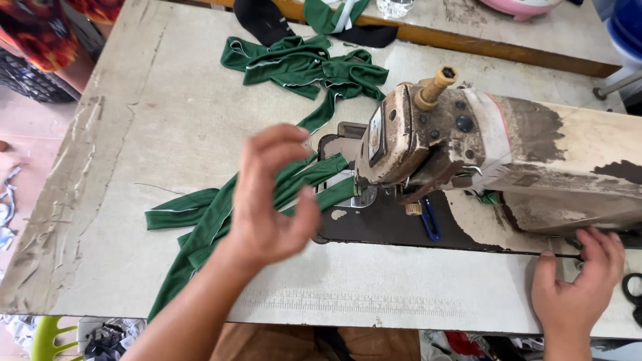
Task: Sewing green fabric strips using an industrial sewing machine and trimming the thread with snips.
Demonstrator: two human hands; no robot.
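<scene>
Both hands are at the sewing table. Left hand [271, 200] hovers, blurred, above the green strips [207, 214], fingers spread and curled, gripping nothing that I can see; whether a fingertip brushes the cloth I cannot tell. Right hand [578, 281] lies flat on the table edge [374, 294], fingers loosely extended against the front of the sewing machine [508, 160] base, holding nothing.

Under and just beyond the left hand, the strips run from the near table edge up toward the presser foot [364, 194], which sits just to the right of that hand. Beyond the left hand, a pile [301, 63] of the same green cloth with white piping lies bunched on the far side of the machine head. Between the two hands, a blue clipper [430, 224] rests on the dark machine bed. Just right of the right hand, black scissors [632, 294] poke in at the frame edge.

Judging by the layout, the pile past the needle looks like work already through the machine, still joined by one strip leading back to the foot. The strips on the near side look like what remains. With neither hand gripping cloth, stitching seems paused between pieces.
</scene>
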